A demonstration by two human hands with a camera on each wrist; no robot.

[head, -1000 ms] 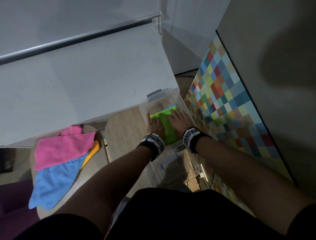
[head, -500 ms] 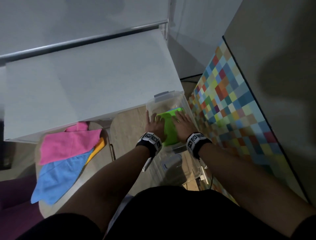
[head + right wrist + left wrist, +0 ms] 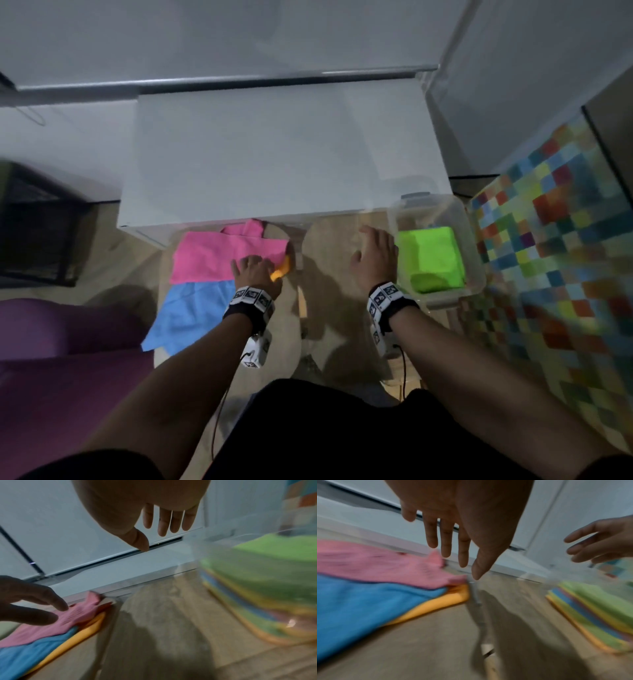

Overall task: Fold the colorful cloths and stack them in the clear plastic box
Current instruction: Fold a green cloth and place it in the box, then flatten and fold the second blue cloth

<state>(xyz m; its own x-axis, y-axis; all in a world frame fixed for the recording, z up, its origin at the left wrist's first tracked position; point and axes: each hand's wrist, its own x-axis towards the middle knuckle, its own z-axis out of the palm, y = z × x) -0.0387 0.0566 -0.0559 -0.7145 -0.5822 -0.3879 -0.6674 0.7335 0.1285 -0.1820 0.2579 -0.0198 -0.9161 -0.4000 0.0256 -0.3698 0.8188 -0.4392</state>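
Note:
A clear plastic box (image 3: 478, 274) at the right holds a stack of folded cloths, with a green cloth (image 3: 432, 257) on top; the stack (image 3: 590, 615) shows several colours from the side. At the left lie a pink cloth (image 3: 212, 255), a blue cloth (image 3: 191, 315) and an orange cloth (image 3: 282, 269), unfolded and overlapping. My left hand (image 3: 251, 269) hovers open over the pink cloth's right corner, fingers straight (image 3: 447, 545). My right hand (image 3: 375, 255) is open in the air just left of the box, holding nothing (image 3: 164, 523).
The cloths and box sit on light wooden table tops (image 3: 329, 260) with a gap between them. A white cabinet (image 3: 281, 154) stands behind. A checkered multicolour panel (image 3: 555, 246) is at the right, a purple seat (image 3: 51, 342) at the left.
Both hands left the green cloth in the box and moved left. The left hand now reaches over the pink cloth; the right hand is outside the box. The view swung left.

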